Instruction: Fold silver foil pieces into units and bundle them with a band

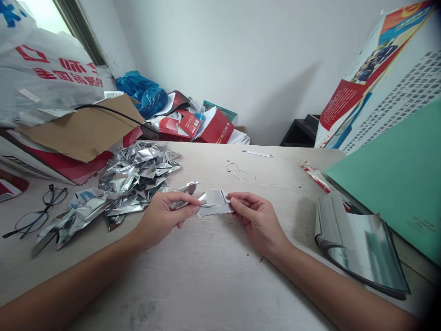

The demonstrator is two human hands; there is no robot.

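Observation:
Over the middle of the table, my left hand (167, 212) and my right hand (257, 219) hold a silver foil pouch (216, 202) between them. My left fingers pinch its left part, and my right thumb and fingers pinch its right end. The pouch looks partly folded, with a paler patch on top. A heap of folded, creased foil pouches (132, 177) lies just beyond and left of my left hand. To the right of my right hand is a bent stack of flat silver foil pouches (361, 248).
Two thin rings (241, 174) and a white strip (257, 154) lie beyond my hands. Eyeglasses (39, 215) rest at the left, near an opened cardboard box (86, 131). A green board (392, 174) leans at the right. Red boxes (217, 128) and a blue bag (143, 92) crowd the back.

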